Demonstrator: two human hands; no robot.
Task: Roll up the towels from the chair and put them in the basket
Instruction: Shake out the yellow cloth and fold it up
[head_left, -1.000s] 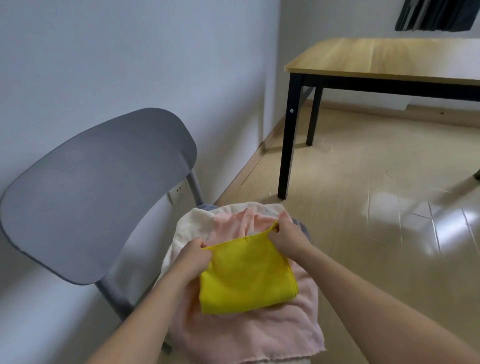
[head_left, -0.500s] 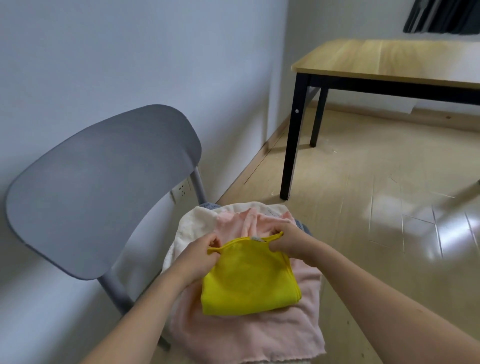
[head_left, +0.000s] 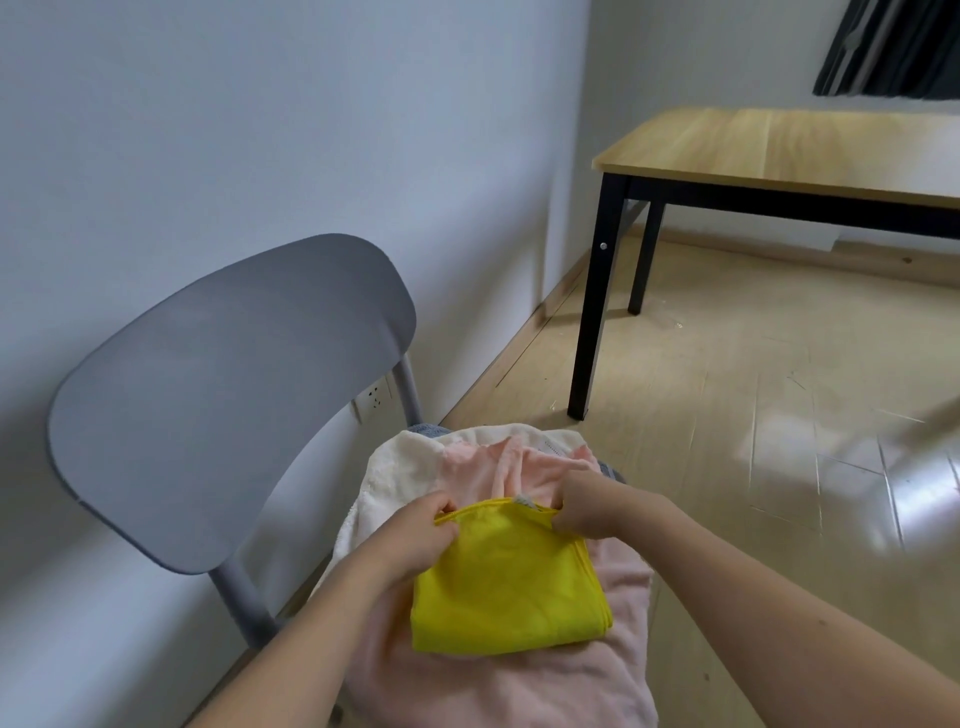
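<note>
A folded yellow towel (head_left: 506, 582) lies on top of a pile on the grey chair (head_left: 228, 395). Under it spreads a pink towel (head_left: 519, 680), with a cream towel (head_left: 400, 478) at the pile's far left and a bit of grey-blue cloth (head_left: 428, 428) at the back. My left hand (head_left: 415, 535) pinches the yellow towel's far left corner. My right hand (head_left: 597, 509) pinches its far right corner, and the far edge curls up between them. No basket is in view.
The chair stands against a white wall with a socket (head_left: 375, 399) low behind it. A wooden table with black legs (head_left: 779, 150) stands at the right back, over a light wood floor (head_left: 753, 415). Dark curtains (head_left: 883, 47) hang at the top right.
Both hands have drawn the yellow towel's far edge toward me and closer together, so the edge now curls over. The pile underneath stays in place.
</note>
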